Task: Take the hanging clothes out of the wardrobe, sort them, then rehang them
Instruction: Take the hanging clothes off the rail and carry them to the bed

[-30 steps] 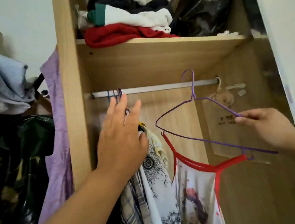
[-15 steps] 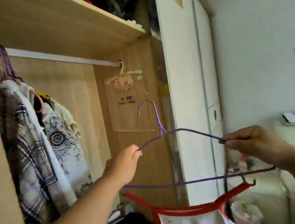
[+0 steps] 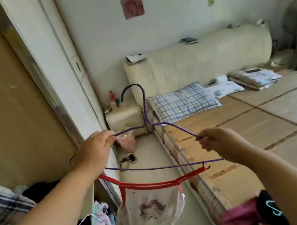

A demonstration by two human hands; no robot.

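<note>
Hanger (image 3: 145,113) swung toward bed (image 3: 262,112) | left hand (image 3: 93,153), right hand (image 3: 222,143): fingers (image 3: 106,137) pinching its shoulders

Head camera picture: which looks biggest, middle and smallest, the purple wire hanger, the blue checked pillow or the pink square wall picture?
1. purple wire hanger, though it is nearest the camera
2. blue checked pillow
3. pink square wall picture

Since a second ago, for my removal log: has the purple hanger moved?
Yes. The purple hanger has come out of the wardrobe, rightward, and is now beside the bed.
</note>
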